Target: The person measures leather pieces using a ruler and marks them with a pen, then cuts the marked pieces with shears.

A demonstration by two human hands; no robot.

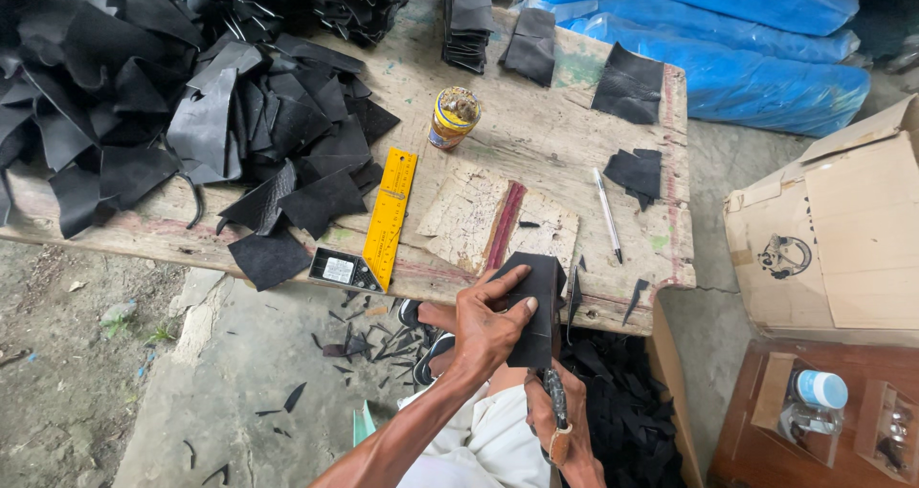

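Left hand (pixel 488 320) is reaching up from the bottom of the frame on a bare forearm that's running diagonally in from the lower left. It's lying palm down with the fingers (pixel 507 277) spreading out and pressing flat, thumb sticking out to the left side. Right hand (pixel 560 421) is sitting lower and closer to the body, just under the left one, curling into a closed fist grip, knuckles facing up. Both wrists are staying low, close together near the lap.
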